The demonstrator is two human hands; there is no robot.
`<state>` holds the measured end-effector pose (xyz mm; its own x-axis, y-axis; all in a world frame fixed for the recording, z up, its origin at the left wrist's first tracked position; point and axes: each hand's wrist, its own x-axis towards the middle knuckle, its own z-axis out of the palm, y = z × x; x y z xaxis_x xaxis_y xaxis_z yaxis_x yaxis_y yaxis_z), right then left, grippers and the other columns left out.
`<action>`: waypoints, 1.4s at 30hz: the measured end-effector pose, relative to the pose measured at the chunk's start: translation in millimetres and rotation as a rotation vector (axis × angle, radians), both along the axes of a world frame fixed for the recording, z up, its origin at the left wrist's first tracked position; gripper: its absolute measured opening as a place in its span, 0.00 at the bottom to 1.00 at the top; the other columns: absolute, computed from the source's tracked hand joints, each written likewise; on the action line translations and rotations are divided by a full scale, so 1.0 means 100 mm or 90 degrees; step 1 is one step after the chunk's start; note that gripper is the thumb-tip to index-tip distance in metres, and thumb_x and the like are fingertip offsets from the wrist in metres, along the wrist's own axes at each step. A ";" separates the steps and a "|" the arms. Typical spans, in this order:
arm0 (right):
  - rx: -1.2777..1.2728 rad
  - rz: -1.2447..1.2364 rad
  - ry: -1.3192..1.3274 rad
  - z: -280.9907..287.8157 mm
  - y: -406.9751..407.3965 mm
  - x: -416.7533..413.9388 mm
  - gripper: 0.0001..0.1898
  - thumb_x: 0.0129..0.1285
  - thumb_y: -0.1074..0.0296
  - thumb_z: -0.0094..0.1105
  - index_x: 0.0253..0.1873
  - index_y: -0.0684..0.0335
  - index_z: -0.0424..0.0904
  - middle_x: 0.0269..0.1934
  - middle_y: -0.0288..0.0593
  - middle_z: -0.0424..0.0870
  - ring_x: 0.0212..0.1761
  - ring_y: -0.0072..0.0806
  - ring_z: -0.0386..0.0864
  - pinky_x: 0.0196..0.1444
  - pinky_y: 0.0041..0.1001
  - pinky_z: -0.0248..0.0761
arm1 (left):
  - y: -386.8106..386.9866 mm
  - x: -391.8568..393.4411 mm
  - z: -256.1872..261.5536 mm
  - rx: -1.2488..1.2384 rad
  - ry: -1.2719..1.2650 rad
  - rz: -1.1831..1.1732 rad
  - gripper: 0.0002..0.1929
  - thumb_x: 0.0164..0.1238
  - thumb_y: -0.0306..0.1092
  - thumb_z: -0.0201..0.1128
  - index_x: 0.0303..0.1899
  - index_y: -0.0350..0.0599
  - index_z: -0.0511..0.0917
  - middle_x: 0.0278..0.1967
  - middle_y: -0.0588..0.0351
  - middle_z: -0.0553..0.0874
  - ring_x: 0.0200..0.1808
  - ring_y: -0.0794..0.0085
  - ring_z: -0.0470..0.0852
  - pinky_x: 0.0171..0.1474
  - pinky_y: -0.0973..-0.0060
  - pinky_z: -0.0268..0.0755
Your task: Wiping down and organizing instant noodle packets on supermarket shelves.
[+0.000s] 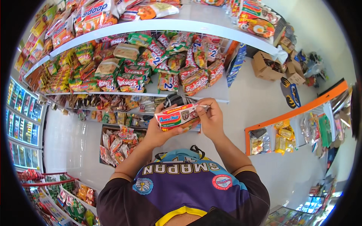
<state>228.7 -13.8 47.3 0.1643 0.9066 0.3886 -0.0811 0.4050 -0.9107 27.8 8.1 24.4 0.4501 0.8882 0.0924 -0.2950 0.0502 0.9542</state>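
Observation:
In front of my chest I hold an Indomie instant noodle packet point(181, 117) between both hands. My left hand point(164, 127) grips its left end, with the thumb along the lower edge. At the packet's right end, my right hand point(209, 117) pinches the top corner between thumb and fingers. Just beyond the hands, a white shelf point(161, 78) carries heaped noodle packets point(131, 83). More Indomie packets point(257, 21) stand on the upper shelf at the right. To the lower left, an open cardboard box point(103, 128) on the floor holds many similar packets point(117, 147).
An orange-edged rack point(297, 108) with packaged goods stands at the right. Open cartons point(264, 69) sit on the floor at the back right. Glass-door drink coolers point(24, 124) line the far left. A red-rimmed basket rack point(51, 183) with packets is at the lower left.

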 end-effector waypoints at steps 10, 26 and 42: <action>0.039 0.132 -0.486 0.98 -0.07 0.69 0.21 0.52 0.76 0.75 0.54 0.62 0.83 0.45 0.46 0.86 0.46 0.33 0.84 0.43 0.32 0.79 | 0.37 -0.20 -0.06 0.161 0.051 -0.118 0.27 0.58 0.41 0.76 0.58 0.41 0.81 0.61 0.49 0.79 0.64 0.59 0.74 0.69 0.60 0.61; 0.272 -0.343 -0.690 2.58 1.11 2.38 0.15 0.64 0.67 0.70 0.55 0.59 0.83 0.47 0.34 0.86 0.48 0.23 0.80 0.51 0.23 0.73 | 0.18 -0.21 0.12 0.324 0.423 0.012 0.23 0.47 0.33 0.83 0.26 0.44 0.69 0.41 0.48 0.82 0.52 0.59 0.83 0.50 0.66 0.73; 0.368 -0.685 -1.039 2.39 1.31 1.71 0.40 0.51 0.31 0.69 0.66 0.45 0.77 0.67 0.42 0.76 0.71 0.43 0.70 0.70 0.53 0.58 | 0.15 -0.19 0.10 0.291 0.491 -0.037 0.23 0.49 0.37 0.82 0.26 0.43 0.70 0.42 0.48 0.83 0.50 0.57 0.84 0.49 0.67 0.74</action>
